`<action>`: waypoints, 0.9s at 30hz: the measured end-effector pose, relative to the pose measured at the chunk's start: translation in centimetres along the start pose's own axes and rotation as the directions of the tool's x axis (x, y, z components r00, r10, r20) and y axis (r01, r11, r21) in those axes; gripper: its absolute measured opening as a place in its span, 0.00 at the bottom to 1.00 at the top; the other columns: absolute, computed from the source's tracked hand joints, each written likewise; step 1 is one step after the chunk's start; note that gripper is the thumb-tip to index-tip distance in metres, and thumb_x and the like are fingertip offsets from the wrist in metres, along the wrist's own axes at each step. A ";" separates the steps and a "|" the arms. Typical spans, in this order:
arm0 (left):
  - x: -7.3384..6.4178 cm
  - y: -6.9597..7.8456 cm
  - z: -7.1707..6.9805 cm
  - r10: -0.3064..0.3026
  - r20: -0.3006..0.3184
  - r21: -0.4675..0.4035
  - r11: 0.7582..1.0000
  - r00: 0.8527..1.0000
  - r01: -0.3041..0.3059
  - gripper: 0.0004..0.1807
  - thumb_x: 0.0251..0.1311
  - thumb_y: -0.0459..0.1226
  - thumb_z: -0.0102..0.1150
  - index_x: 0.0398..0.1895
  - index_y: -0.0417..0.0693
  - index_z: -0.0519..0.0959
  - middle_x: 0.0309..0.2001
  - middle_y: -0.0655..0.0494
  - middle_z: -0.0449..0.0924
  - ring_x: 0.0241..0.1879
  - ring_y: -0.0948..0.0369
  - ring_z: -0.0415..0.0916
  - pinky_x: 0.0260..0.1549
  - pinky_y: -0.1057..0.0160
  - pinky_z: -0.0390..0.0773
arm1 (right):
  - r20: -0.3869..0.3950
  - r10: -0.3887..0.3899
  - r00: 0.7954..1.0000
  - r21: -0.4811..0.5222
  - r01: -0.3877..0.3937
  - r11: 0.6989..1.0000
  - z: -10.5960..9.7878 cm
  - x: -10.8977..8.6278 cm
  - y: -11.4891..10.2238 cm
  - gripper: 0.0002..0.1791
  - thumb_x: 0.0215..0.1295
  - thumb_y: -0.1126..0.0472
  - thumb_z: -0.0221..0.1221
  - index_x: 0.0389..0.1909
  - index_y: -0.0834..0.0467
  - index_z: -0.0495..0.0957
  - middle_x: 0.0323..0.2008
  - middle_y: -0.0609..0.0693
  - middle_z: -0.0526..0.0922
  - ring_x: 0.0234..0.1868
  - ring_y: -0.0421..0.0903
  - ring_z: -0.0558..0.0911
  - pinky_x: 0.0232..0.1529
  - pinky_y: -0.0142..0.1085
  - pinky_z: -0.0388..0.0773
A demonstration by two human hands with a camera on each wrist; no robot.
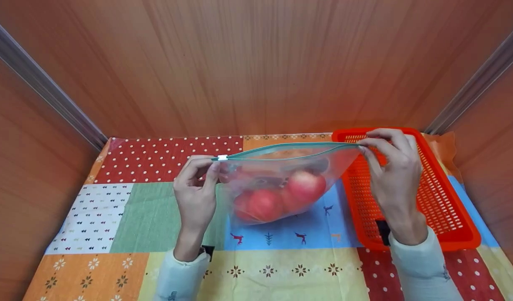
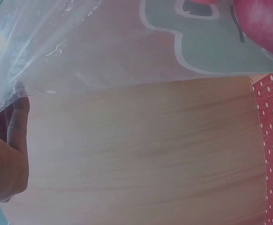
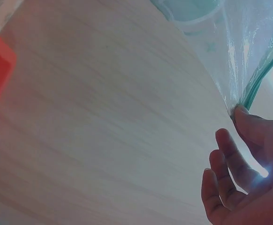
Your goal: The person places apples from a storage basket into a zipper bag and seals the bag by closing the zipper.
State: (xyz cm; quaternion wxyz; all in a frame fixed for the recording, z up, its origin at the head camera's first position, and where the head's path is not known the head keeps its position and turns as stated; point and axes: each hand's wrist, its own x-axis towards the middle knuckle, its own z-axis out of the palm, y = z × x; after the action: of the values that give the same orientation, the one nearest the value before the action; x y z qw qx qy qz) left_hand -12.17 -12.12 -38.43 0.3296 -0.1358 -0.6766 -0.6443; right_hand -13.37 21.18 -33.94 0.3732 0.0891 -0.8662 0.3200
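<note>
A clear zipper bag [image 1: 277, 169] with a green zip edge hangs between both hands, its mouth parted in the middle. Inside, several red apples [image 1: 265, 205] rest at the bottom. My left hand [image 1: 196, 192] pinches the bag's left top corner, right beside the white slider [image 1: 222, 157]. With thumb and forefinger, my right hand [image 1: 394, 175] grips the right top corner, the other fingers spread loosely. In the left wrist view, a printed pattern [image 2: 211, 42] shows on the plastic, with one apple [image 2: 264, 23] at the upper right.
An orange-red plastic basket [image 1: 470, 240] with slotted sides stands at the right, under my right forearm. A patchwork-patterned cloth [image 1: 156, 217] covers the table. Wood-grain panels [image 1: 256, 71] rise behind and at both sides.
</note>
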 end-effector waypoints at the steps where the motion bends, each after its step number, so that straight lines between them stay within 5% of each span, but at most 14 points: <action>1: 0.0 0.1 0.1 -0.007 0.004 0.000 1.000 1.000 0.007 0.04 0.69 0.24 0.63 0.43 0.29 0.83 0.38 0.52 0.83 0.33 0.62 0.86 0.36 0.64 0.89 | -0.002 0.002 1.000 -0.001 -0.002 1.000 -0.1 0.0 0.0 0.11 0.66 0.67 0.69 0.46 0.67 0.89 0.52 0.63 0.84 0.52 0.60 0.75 0.49 0.38 0.68; 9: 0.3 0.4 0.5 -0.034 0.013 0.019 0.999 0.999 0.034 0.05 0.69 0.25 0.64 0.44 0.29 0.83 0.40 0.49 0.83 0.38 0.61 0.87 0.38 0.64 0.89 | -0.008 0.022 1.000 0.000 -0.022 1.000 -1.0 0.1 -0.2 0.12 0.70 0.65 0.66 0.49 0.66 0.89 0.54 0.61 0.84 0.54 0.49 0.74 0.48 0.27 0.67; 15: 0.4 0.4 0.8 -0.041 0.020 0.038 0.998 0.999 0.040 0.06 0.68 0.25 0.65 0.45 0.31 0.84 0.41 0.49 0.84 0.39 0.60 0.87 0.39 0.64 0.89 | -0.026 0.019 0.999 -0.002 -0.019 1.000 -1.6 0.3 -0.2 0.11 0.70 0.65 0.66 0.49 0.65 0.89 0.54 0.61 0.84 0.52 0.42 0.72 0.50 0.30 0.67; 27: 0.8 -0.1 1.3 -0.100 0.024 0.074 0.992 0.995 0.098 0.07 0.70 0.26 0.64 0.47 0.33 0.83 0.44 0.43 0.86 0.42 0.60 0.86 0.39 0.64 0.89 | -0.032 0.002 0.999 -0.014 -0.002 1.000 -1.7 0.6 -0.1 0.11 0.68 0.64 0.68 0.47 0.66 0.89 0.53 0.62 0.85 0.51 0.51 0.75 0.52 0.40 0.68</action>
State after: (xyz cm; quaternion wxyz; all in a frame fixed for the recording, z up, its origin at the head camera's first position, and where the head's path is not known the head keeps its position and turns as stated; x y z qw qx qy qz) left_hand -13.13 -11.10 -37.97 0.2926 -0.0989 -0.7101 -0.6327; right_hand -12.74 22.27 -32.60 0.3872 0.0805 -0.8625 0.3157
